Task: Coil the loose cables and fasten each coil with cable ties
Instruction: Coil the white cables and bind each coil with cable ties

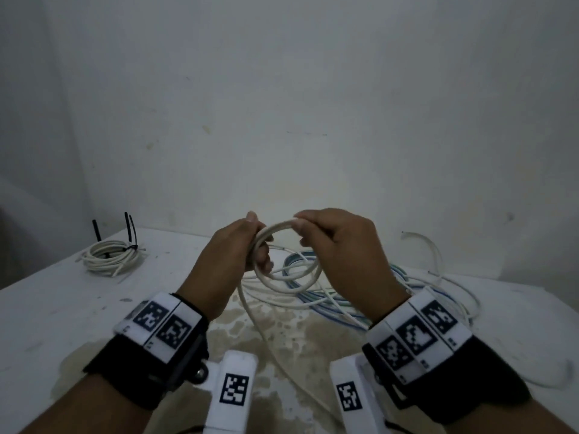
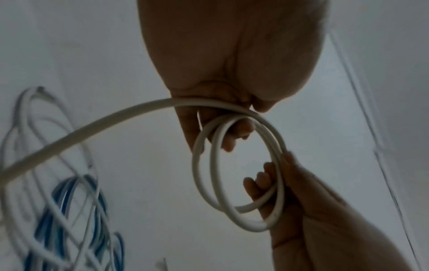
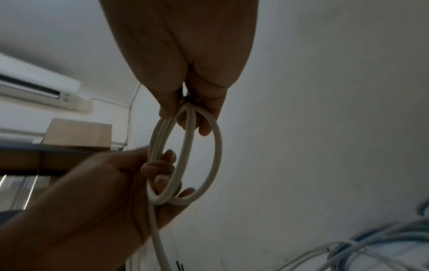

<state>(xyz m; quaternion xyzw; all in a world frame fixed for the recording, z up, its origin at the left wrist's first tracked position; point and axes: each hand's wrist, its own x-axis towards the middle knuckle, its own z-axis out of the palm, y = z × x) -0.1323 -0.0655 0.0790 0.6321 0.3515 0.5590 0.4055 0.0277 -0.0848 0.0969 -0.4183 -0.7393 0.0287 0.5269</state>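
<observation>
- Surface [image 1: 56, 308]: white, scuffed, with a brownish stain at the near middle.
- Coiled white cable [image 1: 111, 256], far left, bound with black cable ties [image 1: 131, 233] standing upright.
- Tangle of loose white and blue cables [image 1: 329, 296], right of middle, lying on the surface.

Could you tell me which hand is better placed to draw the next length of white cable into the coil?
The right hand, probably. It only pinches the coil's top, so it could let go, while the left hand has its fingers hooked through the loops and anchors them. The loose tail hangs down between both wrists.
</observation>
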